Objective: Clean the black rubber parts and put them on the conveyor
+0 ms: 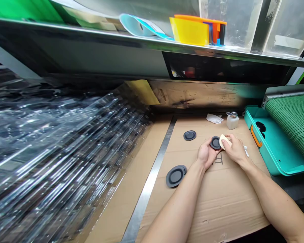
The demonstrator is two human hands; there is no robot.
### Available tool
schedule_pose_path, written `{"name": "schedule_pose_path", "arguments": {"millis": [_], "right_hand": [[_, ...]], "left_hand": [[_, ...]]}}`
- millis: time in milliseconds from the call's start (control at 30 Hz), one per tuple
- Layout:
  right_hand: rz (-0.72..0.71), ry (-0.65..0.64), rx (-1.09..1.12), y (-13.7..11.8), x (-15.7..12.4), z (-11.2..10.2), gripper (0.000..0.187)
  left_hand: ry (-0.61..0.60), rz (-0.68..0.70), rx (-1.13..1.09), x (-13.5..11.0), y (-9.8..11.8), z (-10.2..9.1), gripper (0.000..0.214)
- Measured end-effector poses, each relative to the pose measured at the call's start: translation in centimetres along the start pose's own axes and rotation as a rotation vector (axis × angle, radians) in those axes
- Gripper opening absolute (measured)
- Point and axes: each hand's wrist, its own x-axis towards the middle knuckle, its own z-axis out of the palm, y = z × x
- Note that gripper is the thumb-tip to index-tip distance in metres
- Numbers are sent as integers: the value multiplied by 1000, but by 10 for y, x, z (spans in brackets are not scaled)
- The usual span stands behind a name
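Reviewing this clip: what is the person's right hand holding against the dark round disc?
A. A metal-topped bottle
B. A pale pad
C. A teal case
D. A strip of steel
B. The right hand grips a pale pad against the dark round disc, which the left hand supports.

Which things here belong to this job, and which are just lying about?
Job: left hand holding dark disc; right hand holding cream pad; two more discs; probably the pump bottle.
Lying about: clear plastic sheets; teal case; white tissue.
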Motion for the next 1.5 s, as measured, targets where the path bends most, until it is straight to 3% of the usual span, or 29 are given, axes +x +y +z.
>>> {"name": "schedule_pose_path", "arguments": {"millis": [167,300,433,567,733,900,1067,1233,1333,1433,1500], "right_hand": [[44,4,39,-3,2,-6,31],[81,96,10,-1,7,-17,32],[124,174,-183,14,15,-27,35],[159,113,-378,31,23,-33,39],[157,162,-616,18,16,-44,40],[272,-102,-701,1,7,-59,53],[200,-259,-686,10,1,-66,30],[80,-407,-383,-10,-18,-82,15],[46,-234,-300,-28,-9,-91,25],[75,28,-370,-33,26,-93,33],[80,105,-426,-29,55,-93,28]], "left_hand": [[30,11,-44,-1,3,3,25],[110,61,-104,-4,8,6,25],[122,74,-118,-5,11,5,28],[93,75,-91,-5,8,3,28],[63,87,-50,-6,7,4,28],[35,98,-42,-7,7,6,28],[29,94,-24,-7,5,5,28],[26,87,-36,-6,4,6,27],[26,94,-26,-5,2,6,29],[33,100,-18,-6,1,7,31],[35,99,-17,-6,1,7,31]]}}
